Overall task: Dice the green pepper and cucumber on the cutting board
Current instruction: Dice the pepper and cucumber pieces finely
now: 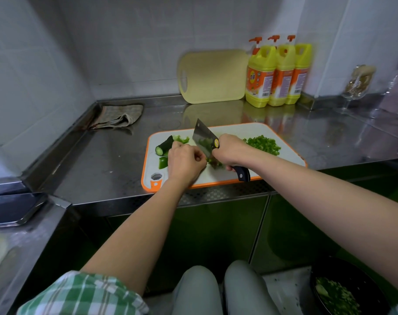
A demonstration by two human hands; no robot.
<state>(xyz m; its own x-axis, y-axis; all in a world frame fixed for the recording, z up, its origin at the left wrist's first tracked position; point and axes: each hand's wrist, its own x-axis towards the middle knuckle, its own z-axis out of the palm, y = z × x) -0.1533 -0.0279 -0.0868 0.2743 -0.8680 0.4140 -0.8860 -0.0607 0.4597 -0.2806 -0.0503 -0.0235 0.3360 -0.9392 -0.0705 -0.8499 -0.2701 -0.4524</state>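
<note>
– What's the desk (pixel 102 160) like?
– Shiny stainless steel, run into a corner of white tiled wall (pixel 125 42). A crumpled cloth (pixel 118 115) lies at the back. A pale yellow board (pixel 214 76) with rounded corners leans on the tiles beside three yellow detergent bottles (pixel 277 73).
– And the chopping?
– A white cutting board (pixel 144 169) with an orange rim sits at the front edge. A cucumber stub (pixel 165 145) and green pepper chunks (pixel 163 162) lie at its left end, a diced heap (pixel 263 144) at the right. The right hand (pixel 231 151) grips the cleaver (pixel 203 139) by its black handle. The left hand (pixel 185 160) is curled beside the blade; whether it holds anything, I cannot tell.
</note>
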